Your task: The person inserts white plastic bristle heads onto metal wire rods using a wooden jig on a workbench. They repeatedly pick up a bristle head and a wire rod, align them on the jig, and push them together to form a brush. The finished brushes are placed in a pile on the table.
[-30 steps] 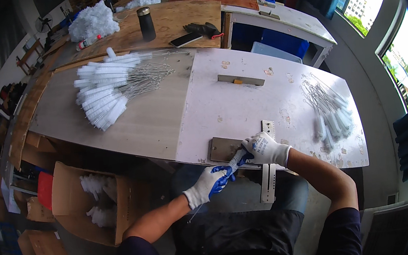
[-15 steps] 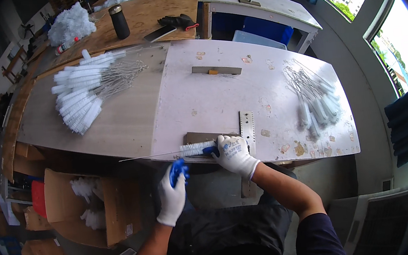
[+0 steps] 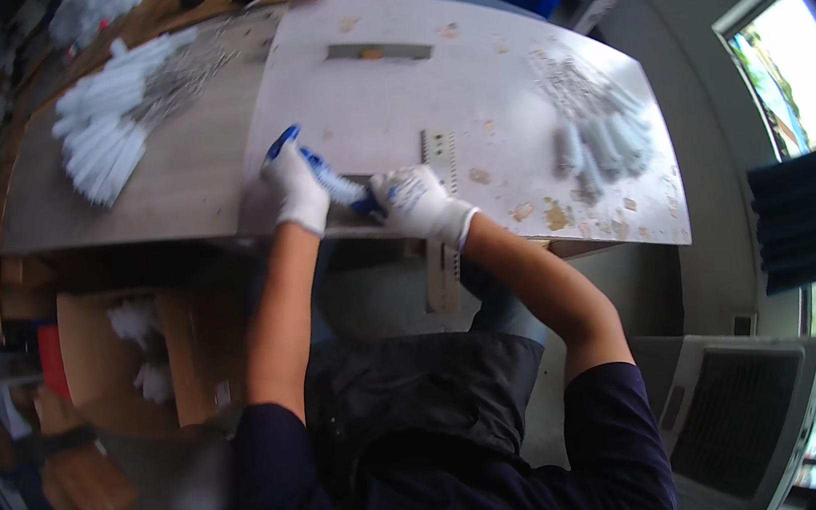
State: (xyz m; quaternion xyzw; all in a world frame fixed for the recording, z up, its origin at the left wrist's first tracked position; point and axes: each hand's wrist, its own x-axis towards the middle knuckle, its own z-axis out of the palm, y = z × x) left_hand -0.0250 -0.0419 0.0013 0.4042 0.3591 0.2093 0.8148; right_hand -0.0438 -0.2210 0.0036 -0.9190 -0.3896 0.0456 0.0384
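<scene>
A white-bristled wire brush [image 3: 338,188] slants between my two hands over the table's near edge, blurred by motion. My right hand [image 3: 416,202], in a white glove with blue-coated fingers, is closed on its lower right end. Around the other end my left hand [image 3: 295,185], gloved alike, is closed, blue fingertips pointing up and away. The brush's wire stem is hidden or too blurred to make out. Partly behind the hands lies a dark flat bar [image 3: 356,177]. A perforated metal strip [image 3: 439,156] with toothed edges stands beside my right hand.
A fanned pile of white brushes [image 3: 106,118] lies on the table's left part, another pile [image 3: 601,137] at its right. A metal bar [image 3: 379,52] lies farther back. Below left stands an open cardboard box [image 3: 104,365] with white pieces inside.
My left hand has risen from below the table edge to the brush and closed on it. The brush has gone from level to slanted. The whole view has shifted, bringing the table higher.
</scene>
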